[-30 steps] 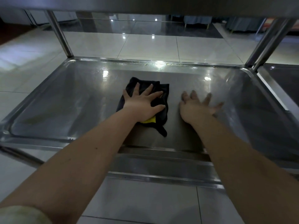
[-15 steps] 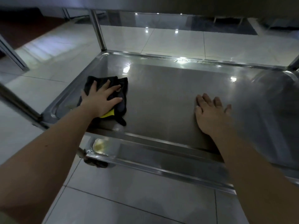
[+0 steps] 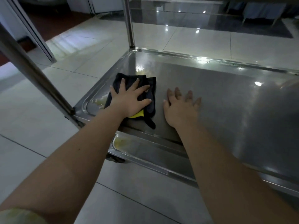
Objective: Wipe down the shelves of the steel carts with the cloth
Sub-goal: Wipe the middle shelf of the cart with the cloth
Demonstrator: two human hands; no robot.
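Note:
A dark cloth (image 3: 150, 96) with a yellow patch lies on the steel cart's middle shelf (image 3: 226, 97), near its left end. My left hand (image 3: 129, 99) presses flat on the cloth with fingers spread. My right hand (image 3: 179, 107) rests flat on the bare steel just to the right of the cloth, fingers straight. A lower shelf (image 3: 145, 149) shows below the front rim, with a yellowish smear at its left corner.
Upright steel posts stand at the front left (image 3: 32, 68) and back left (image 3: 129, 23) corners. An upper shelf edge runs across the top of the view. Glossy tiled floor (image 3: 48, 126) surrounds the cart. A caster (image 3: 114, 159) sits under the front left corner.
My left hand kept the cloth near the shelf's left end, after sliding it there from the middle. My right hand moved left, close beside the cloth.

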